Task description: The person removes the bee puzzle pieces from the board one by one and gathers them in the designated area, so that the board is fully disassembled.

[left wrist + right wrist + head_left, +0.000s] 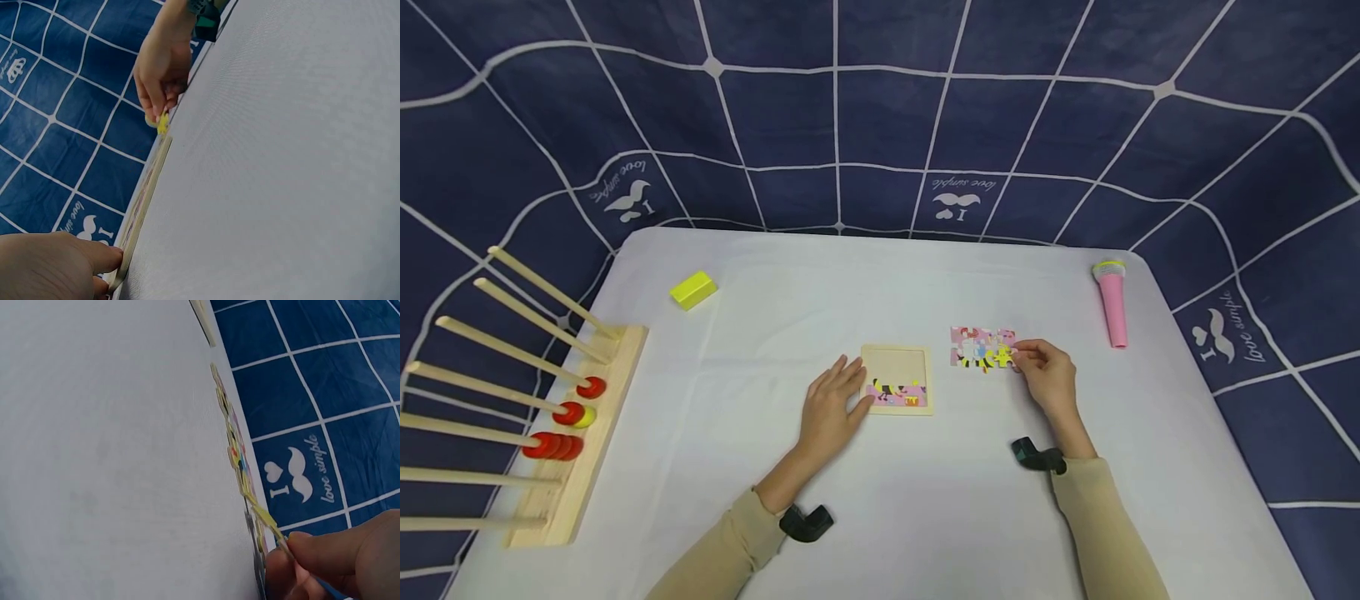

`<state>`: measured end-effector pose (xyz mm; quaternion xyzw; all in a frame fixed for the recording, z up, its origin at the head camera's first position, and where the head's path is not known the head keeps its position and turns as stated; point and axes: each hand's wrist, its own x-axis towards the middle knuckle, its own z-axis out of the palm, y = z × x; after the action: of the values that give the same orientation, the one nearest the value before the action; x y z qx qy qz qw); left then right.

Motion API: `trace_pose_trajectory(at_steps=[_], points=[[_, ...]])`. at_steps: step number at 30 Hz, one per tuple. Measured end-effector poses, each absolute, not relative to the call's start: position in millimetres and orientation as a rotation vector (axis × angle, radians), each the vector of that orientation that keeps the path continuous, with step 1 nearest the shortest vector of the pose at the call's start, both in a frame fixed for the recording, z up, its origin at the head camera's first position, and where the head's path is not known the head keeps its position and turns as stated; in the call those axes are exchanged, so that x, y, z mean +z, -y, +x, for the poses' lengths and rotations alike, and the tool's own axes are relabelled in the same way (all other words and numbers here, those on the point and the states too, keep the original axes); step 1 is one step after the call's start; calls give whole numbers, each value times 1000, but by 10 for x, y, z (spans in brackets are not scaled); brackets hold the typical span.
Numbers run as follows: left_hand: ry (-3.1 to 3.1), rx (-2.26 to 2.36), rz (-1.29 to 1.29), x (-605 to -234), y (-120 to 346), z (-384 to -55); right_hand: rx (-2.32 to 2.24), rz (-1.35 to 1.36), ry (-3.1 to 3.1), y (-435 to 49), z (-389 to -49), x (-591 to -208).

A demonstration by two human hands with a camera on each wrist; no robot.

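Note:
A square wooden puzzle tray (892,362) lies mid-table, its lower strip filled with pink, yellow and black picture pieces. My left hand (831,408) rests on its left edge with the fingers extended. Right of the tray lies a cluster of pink puzzle pieces (970,337), several of them fitted together. At that cluster's right end, my right hand (1048,375) pinches a yellow puzzle piece (265,517) between thumb and fingers. The piece is tilted up from the table in the right wrist view, close to the other pieces; whether it touches them I cannot tell.
A wooden peg stand (613,379) with red and yellow beads stands at the left, its long pegs leaning outward. A yellow block (693,290) lies at the back left. At the back right is a pink toy microphone (1114,308). Dark blue grid cloth (880,117) hangs behind.

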<state>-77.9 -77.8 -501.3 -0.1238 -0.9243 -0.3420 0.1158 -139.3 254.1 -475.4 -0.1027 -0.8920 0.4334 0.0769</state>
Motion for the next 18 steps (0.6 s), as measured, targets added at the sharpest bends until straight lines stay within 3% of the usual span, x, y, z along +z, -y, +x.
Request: trace_pose_trajectory(at_steps=[18], points=[[2709, -1001, -370, -5006, 786, -777, 1011, -178, 2661, -2516, -1375, -4834]])
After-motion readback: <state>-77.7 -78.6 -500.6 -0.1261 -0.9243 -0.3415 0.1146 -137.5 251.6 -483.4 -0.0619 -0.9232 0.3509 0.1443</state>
